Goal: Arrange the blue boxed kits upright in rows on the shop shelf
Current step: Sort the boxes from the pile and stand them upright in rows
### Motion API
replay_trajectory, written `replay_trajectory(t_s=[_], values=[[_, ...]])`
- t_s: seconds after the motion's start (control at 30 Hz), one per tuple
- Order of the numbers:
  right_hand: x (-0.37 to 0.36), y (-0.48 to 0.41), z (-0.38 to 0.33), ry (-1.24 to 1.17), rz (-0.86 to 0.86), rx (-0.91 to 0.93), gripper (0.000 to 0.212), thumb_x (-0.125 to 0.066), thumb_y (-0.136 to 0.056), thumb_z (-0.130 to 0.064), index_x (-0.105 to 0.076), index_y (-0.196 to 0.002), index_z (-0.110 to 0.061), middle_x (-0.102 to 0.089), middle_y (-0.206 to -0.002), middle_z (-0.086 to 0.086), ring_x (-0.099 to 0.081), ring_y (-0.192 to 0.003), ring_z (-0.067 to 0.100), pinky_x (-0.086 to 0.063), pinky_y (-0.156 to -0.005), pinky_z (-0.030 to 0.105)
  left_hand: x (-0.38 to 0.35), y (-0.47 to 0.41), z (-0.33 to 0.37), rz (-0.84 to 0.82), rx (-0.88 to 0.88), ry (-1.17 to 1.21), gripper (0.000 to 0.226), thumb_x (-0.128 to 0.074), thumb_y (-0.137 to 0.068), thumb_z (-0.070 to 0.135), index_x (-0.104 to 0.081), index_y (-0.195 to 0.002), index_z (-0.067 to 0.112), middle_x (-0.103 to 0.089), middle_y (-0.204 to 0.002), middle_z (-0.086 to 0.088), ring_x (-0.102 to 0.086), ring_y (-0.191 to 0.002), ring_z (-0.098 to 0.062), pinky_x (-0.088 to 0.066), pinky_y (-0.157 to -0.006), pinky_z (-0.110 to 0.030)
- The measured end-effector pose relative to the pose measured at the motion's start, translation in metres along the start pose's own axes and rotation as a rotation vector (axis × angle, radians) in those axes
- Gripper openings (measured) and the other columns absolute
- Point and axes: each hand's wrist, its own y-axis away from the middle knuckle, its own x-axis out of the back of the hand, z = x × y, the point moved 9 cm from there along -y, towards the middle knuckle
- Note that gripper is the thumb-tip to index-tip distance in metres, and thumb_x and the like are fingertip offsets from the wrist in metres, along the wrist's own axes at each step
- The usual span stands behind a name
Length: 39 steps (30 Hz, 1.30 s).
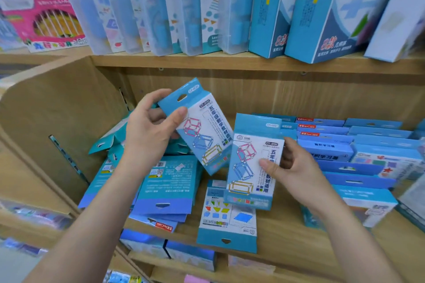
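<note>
My left hand (149, 131) grips a blue boxed kit (202, 126) by its upper left edge and holds it tilted above the wooden shelf (287, 232). My right hand (292, 167) pinches a second, matching kit (253, 163) by its right side, nearly upright over the shelf. Both show cube-frame drawings on white fronts. Several more blue kits (167, 181) lie flat in a loose pile at the shelf's left, and one (227, 213) lies face up under the right-hand kit. Rows of blue kits (345, 145) stand at the right.
The upper shelf (207, 60) carries translucent plastic cases (161, 11), tall blue boxes (322, 11) and a pink box (43, 20). A wooden side panel (59, 108) closes the shelf at the left. More boxes (165, 248) sit on the shelf below.
</note>
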Motion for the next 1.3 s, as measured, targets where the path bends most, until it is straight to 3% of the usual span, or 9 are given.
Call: replay_trajectory(t_s=[0.3,0.5,0.6,0.73,0.8,0.87,0.93,1.07,1.3], values=[[0.026,0.015,-0.002,0.001,0.150,-0.019,0.030,-0.065,-0.088,-0.018,-0.055,-0.115,-0.027,-0.069,-0.102,-0.016,-0.065,-0.089,-0.006,-0.052,-0.079,0.025,0.001,0.008,-0.005,0.025,0.019,-0.010,0.035,-0.063,-0.086,0.028,-0.050,-0.117,0.021,-0.071,-0.077,-0.002,-0.070,-0.068,-0.008,-0.050,-0.051,-0.018],[0.032,0.020,-0.010,0.023,0.190,-0.002,0.026,-0.062,-0.090,-0.022,-0.055,-0.113,-0.031,-0.067,-0.103,-0.017,-0.066,-0.089,-0.004,-0.054,-0.077,0.026,-0.002,0.015,-0.006,-0.024,-0.006,-0.044,0.035,-0.062,-0.084,0.030,-0.052,-0.116,0.019,-0.070,-0.073,-0.005,-0.070,-0.068,-0.011,-0.052,-0.051,-0.021],[0.035,0.021,-0.012,0.053,0.214,0.007,0.029,-0.062,-0.089,-0.023,-0.054,-0.116,-0.029,-0.067,-0.105,-0.016,-0.066,-0.092,0.002,-0.056,-0.081,0.033,-0.005,0.021,-0.007,-0.064,-0.024,-0.054,0.035,-0.063,-0.081,0.031,-0.053,-0.113,0.022,-0.063,-0.070,-0.020,-0.069,-0.068,-0.018,-0.053,-0.052,-0.030],[0.038,0.023,-0.014,0.139,0.254,0.010,0.037,-0.064,-0.088,-0.025,-0.049,-0.121,-0.030,-0.066,-0.101,-0.018,-0.066,-0.089,0.002,-0.056,-0.082,0.039,-0.020,0.031,-0.012,-0.179,-0.039,-0.007,0.042,-0.064,-0.080,0.019,-0.050,-0.119,0.014,-0.051,-0.048,0.015,-0.052,-0.050,0.000,-0.040,-0.048,-0.012],[0.041,0.024,-0.015,0.153,0.279,0.019,0.039,-0.065,-0.088,-0.024,-0.047,-0.121,-0.029,-0.065,-0.102,-0.016,-0.065,-0.090,0.002,-0.056,-0.083,0.041,-0.030,0.040,-0.017,-0.275,-0.032,0.002,0.048,-0.069,-0.077,0.021,-0.049,-0.121,0.019,-0.061,-0.058,0.012,-0.059,-0.058,-0.004,-0.047,-0.058,-0.016],[0.042,0.024,-0.016,0.144,0.300,0.028,0.038,-0.066,-0.087,-0.022,-0.046,-0.118,-0.031,-0.065,-0.102,-0.016,-0.064,-0.091,0.001,-0.055,-0.083,0.041,-0.038,0.048,-0.026,-0.371,-0.010,-0.032,0.054,-0.072,-0.073,0.025,-0.049,-0.122,0.030,-0.071,-0.081,-0.004,-0.067,-0.079,-0.023,-0.055,-0.075,-0.037],[0.042,0.023,-0.017,0.126,0.299,0.045,0.037,-0.067,-0.087,-0.020,-0.045,-0.111,-0.038,-0.063,-0.100,-0.019,-0.062,-0.091,0.000,-0.054,-0.083,0.038,-0.047,0.057,-0.036,-0.461,0.017,-0.059,0.056,-0.070,-0.073,0.024,-0.047,-0.123,0.036,-0.071,-0.093,-0.009,-0.066,-0.091,-0.027,-0.051,-0.084,-0.046],[0.032,0.021,-0.017,0.060,0.231,0.074,0.040,-0.068,-0.085,-0.015,-0.048,-0.105,-0.043,-0.067,-0.101,-0.015,-0.064,-0.092,0.005,-0.054,-0.081,0.032,-0.066,0.075,-0.053,-0.565,0.076,-0.100,0.058,-0.070,-0.074,0.026,-0.046,-0.125,0.040,-0.071,-0.100,0.005,-0.066,-0.096,-0.014,-0.050,-0.086,-0.039],[0.014,0.018,-0.013,0.011,0.073,0.083,0.037,-0.066,-0.088,-0.014,-0.051,-0.115,-0.035,-0.068,-0.110,-0.009,-0.064,-0.100,0.005,-0.051,-0.084,0.025,-0.063,0.076,-0.054,-0.466,0.001,-0.208,0.052,-0.073,-0.077,0.022,-0.052,-0.114,0.051,-0.062,-0.101,0.025,-0.057,-0.102,-0.002,-0.053,-0.082,-0.034]])
